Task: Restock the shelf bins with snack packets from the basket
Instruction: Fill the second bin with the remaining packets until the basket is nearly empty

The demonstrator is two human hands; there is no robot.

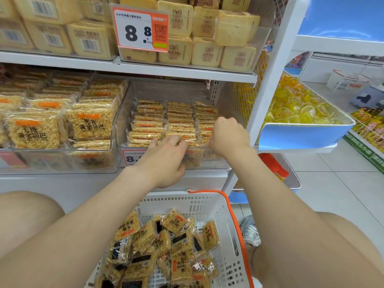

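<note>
- The left hand (166, 161) reaches over the front lip of the clear bin (122, 121) at centre frame. Its lightly bent fingers (176, 142) touch the tops of the front-row packets, and its thumb is outside the front wall.
- The right hand (226, 136) is at the bin's right front corner with its back to the camera. Its fingers are hidden, so I cannot tell whether it grips anything.
- The snack packets (149, 121) in the bin stand on edge in three rows running front to back. Open room shows above and behind them, under the upper shelf edge (145, 68).
- More loose packets (166, 246) lie jumbled in the white basket (207, 202) at lower centre, between the two forearms. Its orange handle (232, 215) hangs along the right rim.
- The neighbouring bin (113, 154) on the left touches the clear bin's left wall and is piled high with the same packets.
- The white upright post (268, 80) rises just right of the bin, close to the right hand.
- Beyond the post, a blue-fronted tray (301, 134) holds yellow jelly cups.
- A shoe (251, 231) rests on the tiled floor (332, 183) just right of the basket.
</note>
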